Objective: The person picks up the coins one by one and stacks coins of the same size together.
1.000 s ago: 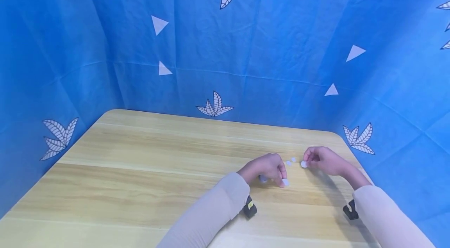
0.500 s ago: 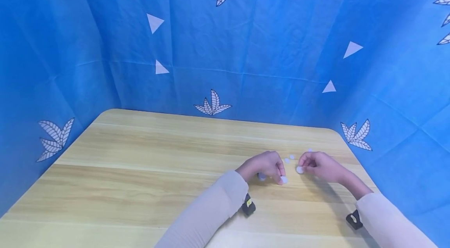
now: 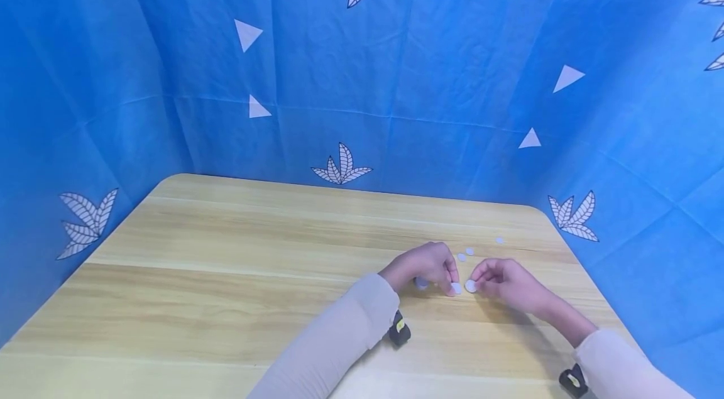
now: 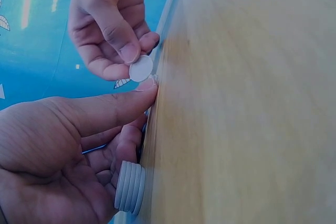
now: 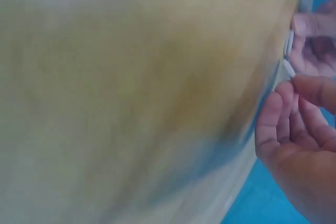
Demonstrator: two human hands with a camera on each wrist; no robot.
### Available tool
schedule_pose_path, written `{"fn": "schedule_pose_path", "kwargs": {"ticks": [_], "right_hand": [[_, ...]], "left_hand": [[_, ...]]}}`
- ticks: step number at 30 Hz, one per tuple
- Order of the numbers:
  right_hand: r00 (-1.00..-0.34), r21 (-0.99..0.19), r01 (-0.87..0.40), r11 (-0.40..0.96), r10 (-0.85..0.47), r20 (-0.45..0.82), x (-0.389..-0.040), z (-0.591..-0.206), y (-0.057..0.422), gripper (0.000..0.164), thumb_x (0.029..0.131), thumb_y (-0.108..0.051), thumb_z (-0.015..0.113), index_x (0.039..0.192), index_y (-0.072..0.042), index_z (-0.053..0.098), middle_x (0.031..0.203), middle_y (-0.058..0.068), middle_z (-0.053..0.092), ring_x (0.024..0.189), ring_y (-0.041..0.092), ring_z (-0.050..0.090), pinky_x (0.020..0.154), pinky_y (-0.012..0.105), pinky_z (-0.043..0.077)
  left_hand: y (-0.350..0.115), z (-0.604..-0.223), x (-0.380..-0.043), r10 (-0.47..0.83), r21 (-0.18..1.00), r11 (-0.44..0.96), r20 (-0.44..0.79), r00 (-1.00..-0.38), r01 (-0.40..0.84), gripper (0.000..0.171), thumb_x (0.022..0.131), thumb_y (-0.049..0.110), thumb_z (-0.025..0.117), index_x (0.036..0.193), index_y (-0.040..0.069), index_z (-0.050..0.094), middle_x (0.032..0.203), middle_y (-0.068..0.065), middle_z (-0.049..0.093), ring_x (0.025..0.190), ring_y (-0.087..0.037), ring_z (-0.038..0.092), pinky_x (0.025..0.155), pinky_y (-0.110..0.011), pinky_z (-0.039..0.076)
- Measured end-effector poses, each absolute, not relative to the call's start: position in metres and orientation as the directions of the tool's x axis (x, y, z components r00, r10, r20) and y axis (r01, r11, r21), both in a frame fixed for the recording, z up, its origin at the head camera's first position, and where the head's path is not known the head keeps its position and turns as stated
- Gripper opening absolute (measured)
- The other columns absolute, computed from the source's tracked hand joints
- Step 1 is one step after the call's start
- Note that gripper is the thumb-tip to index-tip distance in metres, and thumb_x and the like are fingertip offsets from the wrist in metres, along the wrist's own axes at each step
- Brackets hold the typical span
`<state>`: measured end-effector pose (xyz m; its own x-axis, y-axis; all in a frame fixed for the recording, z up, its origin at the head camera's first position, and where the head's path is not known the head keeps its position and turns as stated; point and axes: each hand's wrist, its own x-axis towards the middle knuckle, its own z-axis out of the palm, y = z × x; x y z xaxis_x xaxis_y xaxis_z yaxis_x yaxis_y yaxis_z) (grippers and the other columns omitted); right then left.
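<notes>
My right hand (image 3: 511, 286) pinches a white round disc (image 4: 141, 68) between thumb and fingers. Just left of it, my left hand (image 3: 432, 266) grips white discs (image 5: 289, 43) at its fingertips, close against the table. The held disc's edge is right beside those in the left hand. Beneath the left palm stands a short stack of several whitish discs (image 4: 129, 187), only partly visible from the head view.
Two small white discs, a nearer disc (image 3: 461, 257) and a farther disc (image 3: 470, 252), lie behind the hands on the wooden table (image 3: 226, 298). Another disc (image 3: 500, 240) lies farther back to the right. A blue patterned cloth (image 3: 362, 72) hangs around the table's far sides.
My right hand has moved left and nearer with its disc, up to the left hand. The far right disc has come into sight. The left hand stays in place.
</notes>
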<state>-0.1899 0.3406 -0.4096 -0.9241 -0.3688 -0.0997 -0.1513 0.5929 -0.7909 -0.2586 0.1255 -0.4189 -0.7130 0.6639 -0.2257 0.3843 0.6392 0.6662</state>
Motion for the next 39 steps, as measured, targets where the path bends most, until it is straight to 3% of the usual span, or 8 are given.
{"fn": "schedule_pose_path", "kwargs": {"ticks": [9,21,32,39], "right_hand": [[-0.953,-0.832,-0.026,0.554,-0.266,-0.147,-0.185,-0.414,0.330,0.023,0.092,-0.002,0.068,0.111,0.008,0.063,0.094,0.015,0.067,0.078,0.020,0.064,0.065,0.028,0.055],[-0.946,-0.879,0.066,0.472,-0.250,-0.205,-0.181,-0.412,0.325,0.031,0.089,0.000,0.068,0.116,0.013,0.061,0.098,0.016,0.072,0.088,0.022,0.067,0.076,0.032,0.059],[-0.962,-0.832,0.106,0.544,-0.154,-0.224,-0.179,-0.411,0.308,0.025,0.085,0.003,0.068,0.109,0.006,0.067,0.089,0.010,0.071,0.077,0.020,0.060,0.063,0.027,0.050],[-0.965,-0.833,0.130,0.538,-0.126,-0.231,-0.178,-0.413,0.308,0.023,0.086,0.001,0.069,0.109,0.006,0.067,0.091,0.011,0.073,0.081,0.022,0.063,0.066,0.029,0.053]], "left_hand": [[0.125,-0.418,-0.258,0.658,0.654,0.650,-0.230,-0.717,0.387,0.017,0.078,0.020,0.092,0.082,0.020,0.075,0.081,0.010,0.065,0.077,-0.006,0.058,0.071,-0.021,0.048],[0.125,-0.418,-0.259,0.667,0.671,0.636,-0.229,-0.709,0.382,0.018,0.077,0.017,0.092,0.084,0.019,0.075,0.082,0.010,0.066,0.077,-0.006,0.059,0.072,-0.021,0.048],[0.123,-0.416,-0.258,0.670,0.667,0.638,-0.236,-0.703,0.385,0.018,0.078,0.017,0.091,0.084,0.019,0.075,0.083,0.009,0.065,0.078,-0.006,0.058,0.071,-0.021,0.049],[0.122,-0.414,-0.258,0.684,0.667,0.626,-0.219,-0.696,0.405,0.020,0.076,0.017,0.093,0.084,0.020,0.074,0.082,0.009,0.065,0.078,-0.005,0.058,0.071,-0.020,0.048]]}}
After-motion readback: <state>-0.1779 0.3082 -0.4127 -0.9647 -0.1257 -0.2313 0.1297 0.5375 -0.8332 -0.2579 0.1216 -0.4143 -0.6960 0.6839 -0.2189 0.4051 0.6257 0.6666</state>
